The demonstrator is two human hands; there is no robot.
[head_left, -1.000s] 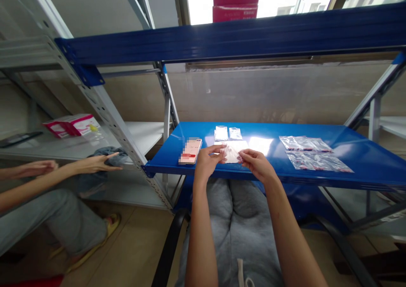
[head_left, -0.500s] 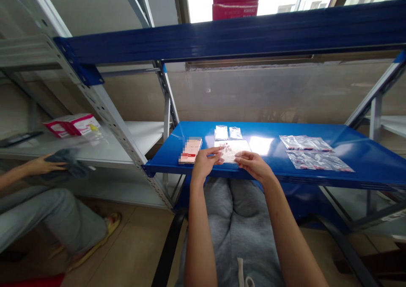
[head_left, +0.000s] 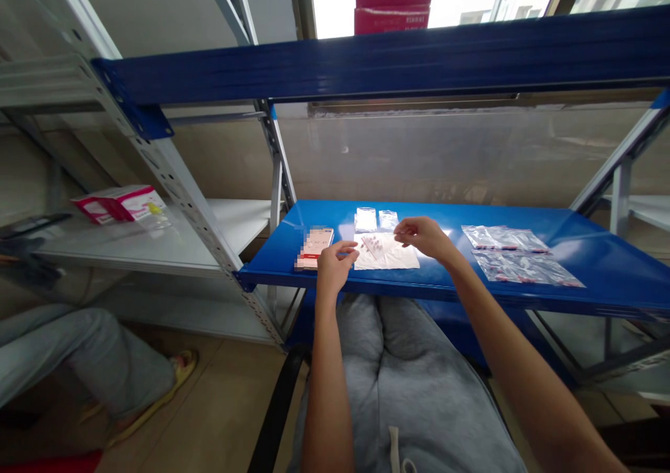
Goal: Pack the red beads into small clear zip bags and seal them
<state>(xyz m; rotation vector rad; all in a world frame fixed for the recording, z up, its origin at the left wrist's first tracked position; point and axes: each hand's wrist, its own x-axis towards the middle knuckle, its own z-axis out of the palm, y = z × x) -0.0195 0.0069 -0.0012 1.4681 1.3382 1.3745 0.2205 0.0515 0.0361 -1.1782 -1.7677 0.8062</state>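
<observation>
White sheet [head_left: 388,257] lying on a blue steel shelf [head_left: 444,271], fingers closing in from both sides.
The left hand [head_left: 336,265] curls narrowly by its near edge, the right hand [head_left: 423,237] pinches narrowly just above; whether either holds anything, I can't tell from here.

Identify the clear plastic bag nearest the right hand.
The small clear plastic bag, right one of the back pair, just beyond the right hand.
</observation>
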